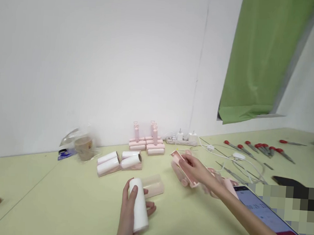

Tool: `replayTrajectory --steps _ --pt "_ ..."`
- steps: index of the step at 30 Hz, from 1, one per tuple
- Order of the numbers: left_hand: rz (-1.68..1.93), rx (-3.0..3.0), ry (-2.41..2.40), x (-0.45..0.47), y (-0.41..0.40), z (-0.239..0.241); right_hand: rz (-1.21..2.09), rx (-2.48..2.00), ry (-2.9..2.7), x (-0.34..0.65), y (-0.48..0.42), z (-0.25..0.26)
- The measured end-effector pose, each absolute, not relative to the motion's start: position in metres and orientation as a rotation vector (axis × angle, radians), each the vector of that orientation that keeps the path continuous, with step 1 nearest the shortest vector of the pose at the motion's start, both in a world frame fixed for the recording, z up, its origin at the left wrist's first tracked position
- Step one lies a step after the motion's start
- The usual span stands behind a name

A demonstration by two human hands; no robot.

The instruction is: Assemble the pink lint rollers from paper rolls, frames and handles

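My left hand (130, 205) is wrapped round a white sticky-paper roll (141, 209), held tilted above the table. Just behind it lies a clear, curved plastic cover (154, 186). Farther right, my right hand (195, 167) grips a pink trough-shaped plastic case (186, 169), its hollow side facing up. More pink plastic parts (180, 174) lie under and beside this hand, partly hidden by the hand and forearm. Beyond my left hand rest several white rolls (108, 166) in pairs on pink bases.
Pink lint rollers (155, 144) stand stacked against the wall beside a power strip (180, 142) with chargers and cables. Several red-tipped tools (264, 149) lie at the back right. A phone (270, 218) sits at the right, a bagged paper cup (83, 147) at the back left.
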State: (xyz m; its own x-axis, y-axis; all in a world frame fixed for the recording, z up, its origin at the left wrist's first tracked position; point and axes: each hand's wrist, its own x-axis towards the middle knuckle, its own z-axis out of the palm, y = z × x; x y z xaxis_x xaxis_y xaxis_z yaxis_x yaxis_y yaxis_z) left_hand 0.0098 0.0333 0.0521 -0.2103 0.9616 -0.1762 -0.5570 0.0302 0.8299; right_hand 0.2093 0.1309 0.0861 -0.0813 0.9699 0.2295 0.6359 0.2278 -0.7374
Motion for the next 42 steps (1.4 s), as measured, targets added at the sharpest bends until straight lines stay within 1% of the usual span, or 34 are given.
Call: replayTrajectory --steps 3,6,7,8,11,13,16,22,28,32,34,37,40,42 --pt "1.631 0.542 1.029 0.004 0.031 0.057 0.959 -1.327 -1.803 0.170 0.102 0.084" --pt "1.673 0.549 1.083 0.002 0.028 0.059 1.514 -1.101 -1.714 0.133 0.072 0.078" --pt "1.681 0.548 1.096 0.003 0.026 0.060 1.620 -1.014 -1.695 0.124 0.065 0.076" --pt "1.696 0.544 1.107 0.004 0.025 0.062 1.654 -0.938 -1.692 0.117 0.060 0.075" --pt "1.778 0.539 1.123 0.009 0.022 0.069 1.551 -0.809 -1.700 0.106 0.055 0.072" --pt "1.811 0.538 1.128 0.011 0.020 0.072 1.428 -0.824 -1.693 0.103 0.055 0.071" --pt "1.767 0.517 1.161 0.013 0.019 0.073 1.306 -0.927 -1.676 0.099 0.054 0.068" --pt "1.689 0.528 1.207 0.014 0.017 0.064 1.452 -0.993 -1.591 0.093 0.046 0.066" --pt "1.595 0.651 1.136 0.019 0.020 0.052 1.335 -1.099 -1.622 0.102 0.044 0.056" --pt "1.539 0.782 0.989 0.024 0.020 0.045 1.229 -1.057 -1.663 0.115 0.042 0.048" --pt "1.442 0.910 0.932 0.020 0.021 0.043 1.243 -1.013 -1.698 0.126 0.045 0.049" --pt "1.169 1.152 0.912 0.007 0.026 0.043 1.202 -0.999 -1.855 0.148 0.057 0.058" --pt "0.864 1.377 1.002 -0.007 0.033 0.044 1.058 -1.004 -2.171 0.168 0.068 0.072" --pt "0.717 1.541 1.054 -0.013 0.036 0.047 0.899 -1.020 -2.381 0.176 0.071 0.079"
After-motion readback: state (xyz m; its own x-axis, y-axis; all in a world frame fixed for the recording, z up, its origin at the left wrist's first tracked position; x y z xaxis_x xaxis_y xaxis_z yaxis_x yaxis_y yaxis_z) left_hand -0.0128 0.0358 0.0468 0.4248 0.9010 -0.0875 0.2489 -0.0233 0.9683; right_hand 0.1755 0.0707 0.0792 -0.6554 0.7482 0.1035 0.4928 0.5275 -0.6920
